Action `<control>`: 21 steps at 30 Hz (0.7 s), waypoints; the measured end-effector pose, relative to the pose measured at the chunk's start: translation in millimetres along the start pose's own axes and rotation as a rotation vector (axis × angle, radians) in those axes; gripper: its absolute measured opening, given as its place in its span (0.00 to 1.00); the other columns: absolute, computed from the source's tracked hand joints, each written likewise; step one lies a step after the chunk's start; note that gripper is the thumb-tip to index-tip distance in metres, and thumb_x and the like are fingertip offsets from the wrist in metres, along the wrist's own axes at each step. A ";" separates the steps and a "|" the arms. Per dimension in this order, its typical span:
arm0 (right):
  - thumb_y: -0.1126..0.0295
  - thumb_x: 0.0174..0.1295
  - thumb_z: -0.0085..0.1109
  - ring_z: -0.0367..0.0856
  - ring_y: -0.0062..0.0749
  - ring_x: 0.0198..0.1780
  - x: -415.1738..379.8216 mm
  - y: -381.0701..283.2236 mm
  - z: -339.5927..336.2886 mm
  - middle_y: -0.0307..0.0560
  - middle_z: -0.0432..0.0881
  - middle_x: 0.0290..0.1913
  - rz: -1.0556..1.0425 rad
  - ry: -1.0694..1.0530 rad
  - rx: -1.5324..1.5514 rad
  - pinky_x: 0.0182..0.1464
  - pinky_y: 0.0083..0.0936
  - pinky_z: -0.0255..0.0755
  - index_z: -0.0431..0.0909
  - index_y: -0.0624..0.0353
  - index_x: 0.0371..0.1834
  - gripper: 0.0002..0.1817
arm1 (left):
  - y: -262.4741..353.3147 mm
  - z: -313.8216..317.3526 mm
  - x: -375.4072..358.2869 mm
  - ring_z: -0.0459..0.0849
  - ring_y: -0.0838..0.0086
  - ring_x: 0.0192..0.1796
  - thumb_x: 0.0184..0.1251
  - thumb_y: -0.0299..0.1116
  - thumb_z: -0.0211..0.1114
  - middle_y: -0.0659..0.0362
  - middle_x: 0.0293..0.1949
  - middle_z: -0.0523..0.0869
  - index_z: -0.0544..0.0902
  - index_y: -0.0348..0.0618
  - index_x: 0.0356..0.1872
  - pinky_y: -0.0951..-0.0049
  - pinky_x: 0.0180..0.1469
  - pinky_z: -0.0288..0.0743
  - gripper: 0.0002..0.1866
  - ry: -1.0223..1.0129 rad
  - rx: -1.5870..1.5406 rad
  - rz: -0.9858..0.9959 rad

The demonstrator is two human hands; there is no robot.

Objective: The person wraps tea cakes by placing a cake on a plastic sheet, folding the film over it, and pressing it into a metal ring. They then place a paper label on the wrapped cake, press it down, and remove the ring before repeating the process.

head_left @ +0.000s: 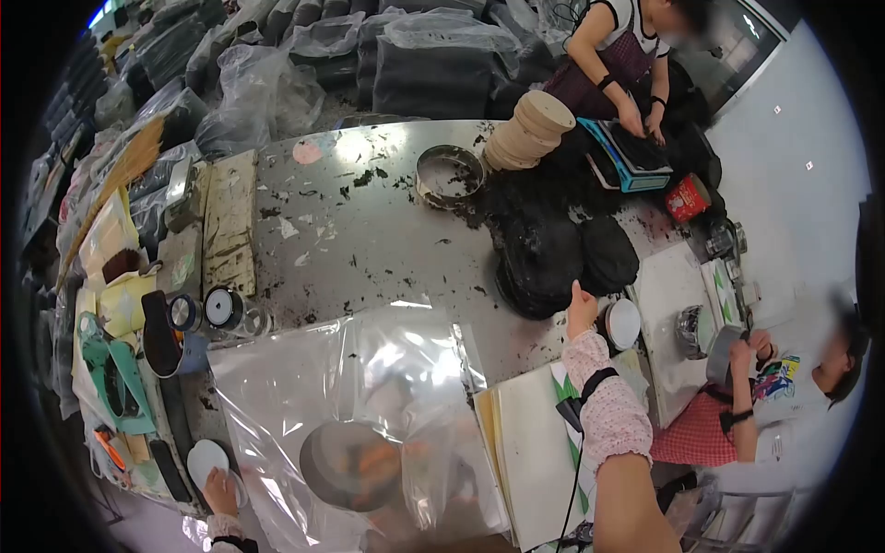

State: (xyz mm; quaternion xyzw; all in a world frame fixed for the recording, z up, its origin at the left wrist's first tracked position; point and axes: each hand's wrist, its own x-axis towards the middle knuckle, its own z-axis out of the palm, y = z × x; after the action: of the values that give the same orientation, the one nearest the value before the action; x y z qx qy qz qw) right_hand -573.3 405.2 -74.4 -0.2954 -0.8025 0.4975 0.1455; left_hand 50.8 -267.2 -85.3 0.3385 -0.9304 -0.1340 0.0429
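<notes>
My right hand (581,309) reaches to the near edge of a stack of black, soft-looking sheets (544,258), its fingers pressed together at the stack's edge. At the lower left, my left hand (219,491) rests on a white round lid (208,461); what its fingers grip is too small to make out. Between my hands lies clear plastic film (286,396) with a round grey shape (350,465) beneath or within it. Just right of my right hand is a white-lidded round container (622,323).
A metal ring (450,175) and stacked tan discs (530,129) stand at the table's back. A person (627,55) works at the far right corner, another person (737,396) at the right. Glass jars (235,311) and a green tape dispenser (115,378) sit left.
</notes>
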 end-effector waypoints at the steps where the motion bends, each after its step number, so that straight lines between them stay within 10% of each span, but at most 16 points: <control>1: 0.58 0.64 0.69 0.81 0.30 0.42 7.5 0.3 6.2 0.47 0.84 0.42 0.007 -0.005 -0.064 0.46 0.26 0.74 0.82 0.67 0.44 0.20 | -5.6 5.8 -0.9 0.85 0.44 0.51 0.54 0.28 0.71 0.38 0.46 0.86 0.86 0.30 0.41 0.54 0.57 0.78 0.15 0.016 -0.065 -0.030; 11: 0.72 0.53 0.77 0.76 0.25 0.34 -12.4 27.3 7.1 0.40 0.83 0.34 -0.042 -0.080 0.162 0.41 0.24 0.71 0.83 0.67 0.38 0.14 | -17.2 -15.7 13.1 0.74 0.78 0.21 0.59 0.22 0.68 0.59 0.19 0.82 0.83 0.32 0.24 0.74 0.26 0.67 0.06 -0.085 -0.387 -0.393; 21: 0.68 0.53 0.77 0.81 0.30 0.44 -60.0 -18.8 33.7 0.45 0.86 0.41 0.011 -0.149 0.015 0.50 0.27 0.72 0.81 0.68 0.45 0.20 | 0.7 -20.3 8.6 0.88 0.66 0.31 0.58 0.23 0.67 0.49 0.27 0.89 0.88 0.30 0.35 0.68 0.37 0.80 0.06 0.079 -0.189 -0.224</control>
State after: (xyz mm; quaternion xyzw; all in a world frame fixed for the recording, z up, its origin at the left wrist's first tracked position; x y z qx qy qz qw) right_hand -550.3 337.9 -69.7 -0.2608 -0.8058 0.5248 0.0848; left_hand 47.2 -276.6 -65.7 0.4395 -0.8678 -0.2114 0.0957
